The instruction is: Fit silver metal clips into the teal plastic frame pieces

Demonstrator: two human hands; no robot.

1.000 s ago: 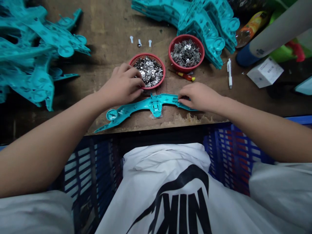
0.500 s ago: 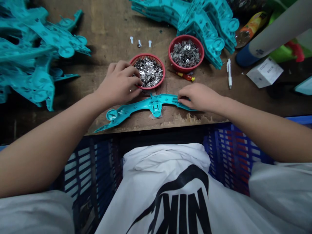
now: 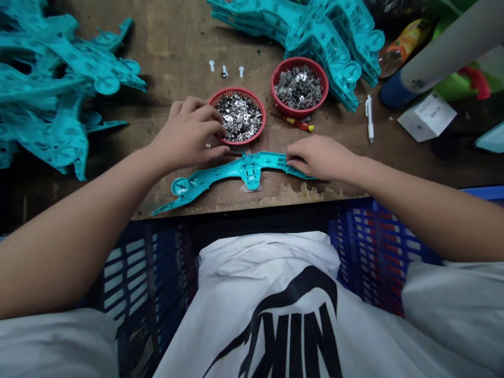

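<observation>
Across the scarred, splintered wooden workbench (image 3: 177, 31), a long, curved teal moulded plastic frame (image 3: 236, 170) lies flat near the chipped front edge. The right hand (image 3: 321, 157) rests on the frame's right arm, its fingers (image 3: 293, 160) curled closely and pinching the thin plastic. The left hand (image 3: 187, 134) hangs at the rim of a round red mesh basket (image 3: 236, 90), its fingers (image 3: 208, 113) bent narrowly over a heap of shiny stamped metal clips (image 3: 238, 116); whether they hold a clip, I cannot tell. A second red basket (image 3: 299, 61), piled with similar jagged metal clips (image 3: 299, 88), sits just beyond. Three small white pegs (image 3: 224, 68) lie on the bare wood above. Stacks of ribbed teal frames (image 3: 326, 37) crowd the far side, beside a red-and-yellow-handled screwdriver (image 3: 297, 124) and a white pen (image 3: 369, 118).
</observation>
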